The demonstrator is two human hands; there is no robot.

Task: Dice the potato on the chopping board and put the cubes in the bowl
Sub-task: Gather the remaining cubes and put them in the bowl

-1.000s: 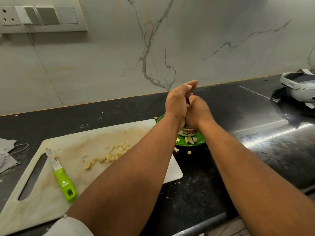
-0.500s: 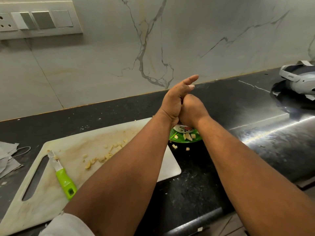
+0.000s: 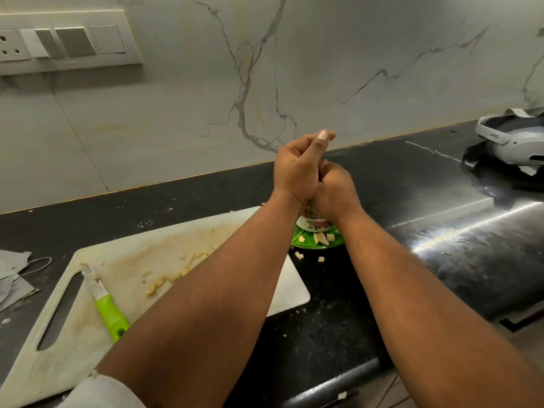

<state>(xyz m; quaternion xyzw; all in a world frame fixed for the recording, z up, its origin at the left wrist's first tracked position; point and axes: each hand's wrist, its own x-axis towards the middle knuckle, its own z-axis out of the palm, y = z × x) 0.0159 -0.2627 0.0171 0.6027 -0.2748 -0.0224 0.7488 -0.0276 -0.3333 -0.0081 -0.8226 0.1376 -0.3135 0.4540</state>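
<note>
My left hand [image 3: 295,170] and my right hand [image 3: 335,191] are pressed together with curled fingers, right above the small white floral bowl [image 3: 313,224]. Pale potato bits show between the heels of my palms. The bowl stands on a green plate [image 3: 306,242] holding a few potato cubes [image 3: 321,238], and two more cubes lie on the counter in front of it. Several diced pieces [image 3: 164,282] remain on the white chopping board [image 3: 59,343], partly hidden by my left forearm. A green-handled knife [image 3: 110,315] lies on the board's left side.
The black counter [image 3: 426,290] runs along a marble wall with a switch panel [image 3: 64,42] at the upper left. A grey headset [image 3: 512,142] lies at the far right. Grey cloth or paper [image 3: 11,278] sits left of the board.
My left hand's fingers, straight before, have curled in against my right hand. Both hands stay together over the bowl. Knife and board have not moved.
</note>
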